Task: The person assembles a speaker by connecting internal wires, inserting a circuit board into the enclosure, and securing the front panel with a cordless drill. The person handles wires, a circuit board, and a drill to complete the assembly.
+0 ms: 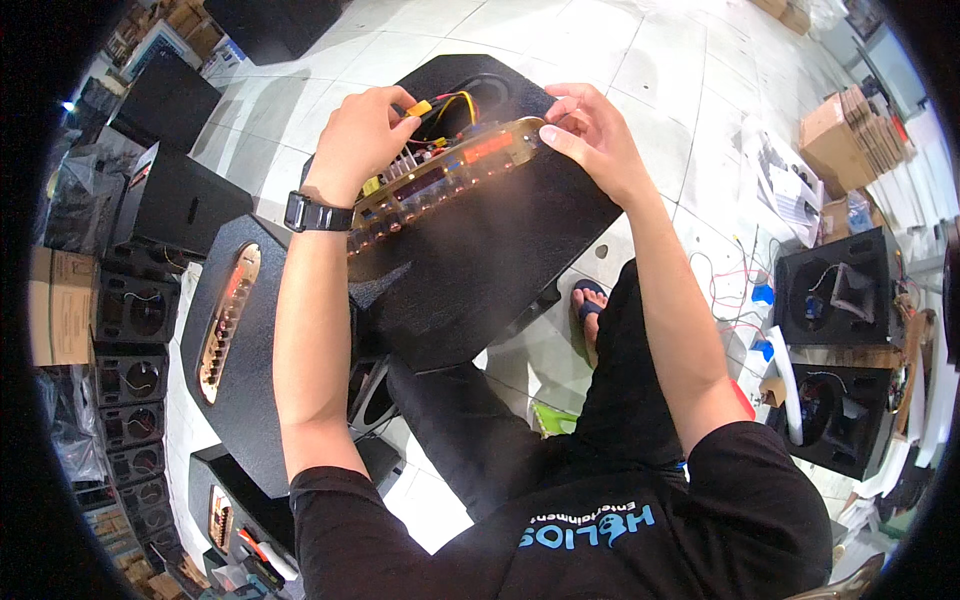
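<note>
Pinched between the thumb and fingers of your left hand (362, 128) is a yellow connector (419, 108) on a bundle of red, black and yellow wires (455, 103); the hand sits at the left end of a long translucent amber control panel (445, 170). Your right hand (590, 130) grips the panel's right end, thumb pressed on its upper edge and fingers curled over the far side. You hold the panel tilted, its left end lower, over the top of a black speaker cabinet (500, 250) that rests against your lap, and the wires run back into a round opening (490, 92) in the cabinet just behind the panel. A black watch (318, 213) is on your left wrist.

Just left of that cabinet stands a second black cabinet (232, 340) with a similar panel already set in its face. More black speaker boxes (838, 290) stand to your right, cardboard boxes (845, 135) lie farther back, and the tiled floor (640, 60) shows beyond.
</note>
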The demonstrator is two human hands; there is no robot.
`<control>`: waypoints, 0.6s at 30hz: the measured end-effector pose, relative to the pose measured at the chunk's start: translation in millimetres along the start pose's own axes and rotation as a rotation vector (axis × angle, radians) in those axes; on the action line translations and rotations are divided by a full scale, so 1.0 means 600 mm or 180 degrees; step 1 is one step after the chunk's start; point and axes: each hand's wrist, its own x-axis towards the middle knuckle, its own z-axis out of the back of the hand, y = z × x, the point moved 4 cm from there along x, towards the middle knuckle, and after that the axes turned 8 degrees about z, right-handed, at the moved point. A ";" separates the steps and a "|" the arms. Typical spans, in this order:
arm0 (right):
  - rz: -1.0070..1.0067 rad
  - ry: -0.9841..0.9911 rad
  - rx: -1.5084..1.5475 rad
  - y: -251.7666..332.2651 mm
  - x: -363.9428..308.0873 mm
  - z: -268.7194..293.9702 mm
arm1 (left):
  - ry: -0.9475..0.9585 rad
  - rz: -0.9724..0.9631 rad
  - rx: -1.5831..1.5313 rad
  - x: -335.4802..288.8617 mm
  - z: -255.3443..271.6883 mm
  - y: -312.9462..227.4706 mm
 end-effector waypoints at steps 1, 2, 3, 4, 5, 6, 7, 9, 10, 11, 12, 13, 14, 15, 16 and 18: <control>0.0027 0.0082 -0.0240 -0.001 -0.001 0.003 | 0.0031 0.0033 -0.0033 0.000 0.000 0.000; 0.0086 0.0081 -0.0239 -0.002 0.000 0.003 | 0.0063 0.0063 -0.0063 0.000 0.002 -0.002; 0.0146 0.0076 -0.0240 -0.004 0.001 0.004 | 0.0167 0.0150 -0.0092 0.002 0.002 0.000; 0.0205 0.0069 -0.0243 -0.005 0.001 0.004 | 0.0151 0.0110 -0.0096 0.003 0.003 0.002; 0.0142 0.0054 -0.0170 -0.005 0.001 0.004 | 0.0131 0.0077 -0.0103 0.003 0.000 0.007; 0.0079 0.0038 -0.0099 -0.006 0.000 0.004 | 0.0110 0.0042 -0.0111 0.003 -0.002 0.010; 0.0017 0.0022 -0.0028 -0.006 -0.001 0.004 | 0.0097 0.0028 -0.0097 0.004 -0.005 0.014; 0.0068 -0.0032 -0.0160 -0.003 -0.001 0.004 | 0.0074 -0.0012 -0.0077 0.006 -0.006 0.012; 0.0095 -0.0057 -0.0225 -0.001 -0.002 0.004 | 0.0120 0.0051 -0.0052 0.006 -0.006 0.014; 0.0071 -0.0064 -0.0245 0.000 -0.002 0.006 | 0.0165 0.0108 -0.0030 0.005 -0.002 0.009; 0.0049 -0.0069 -0.0263 0.001 -0.002 0.008 | 0.0208 0.0168 -0.0006 0.004 0.002 0.005; 0.0029 -0.0069 -0.0278 0.003 -0.002 0.009 | 0.0190 0.0140 -0.0085 0.003 0.006 0.004; 0.0052 -0.0046 -0.0333 0.002 -0.001 0.009 | 0.0180 0.0119 -0.0152 0.001 0.014 0.007; 0.0077 -0.0018 -0.0384 0.001 0.000 0.008 | 0.0168 0.0105 -0.0217 -0.002 0.025 0.012; 0.0103 0.0016 -0.0430 0.000 0.000 0.005 | 0.0137 0.0155 -0.0493 -0.009 0.040 0.021; 0.0049 0.0077 -0.0346 -0.014 -0.003 0.000 | 0.0060 0.0224 -0.0968 -0.029 0.098 0.027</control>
